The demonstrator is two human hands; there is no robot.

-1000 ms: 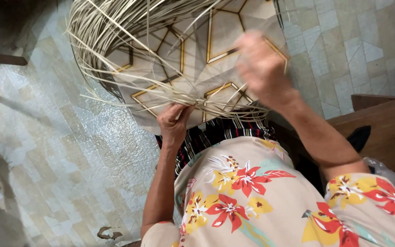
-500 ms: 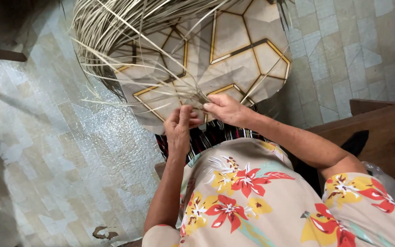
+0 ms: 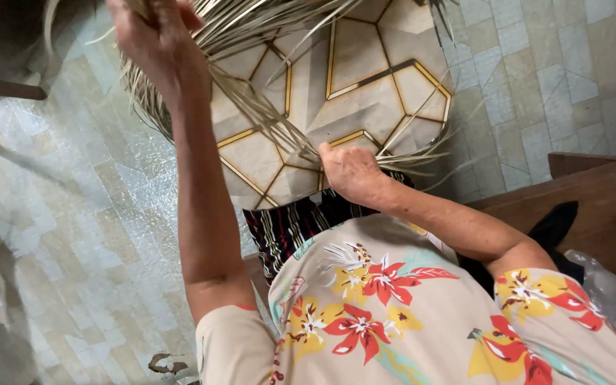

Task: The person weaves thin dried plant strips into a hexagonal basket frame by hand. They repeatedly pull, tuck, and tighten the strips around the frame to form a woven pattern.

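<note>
The left hand (image 3: pixel 152 39) is reaching up and away, its fingers closing around a bundle of long pale straw strands (image 3: pixel 251 107); those strands are running diagonally down to the right hand (image 3: pixel 351 171), which is pinching their near ends shut against the woven work (image 3: pixel 365 85) on the lap; the right hand is sitting nearer the body.

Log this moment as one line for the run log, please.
left hand: raised, gripping straw strands | right hand: pinching strands at woven piece's edge | woven piece: over lap | floor: tiled
</note>
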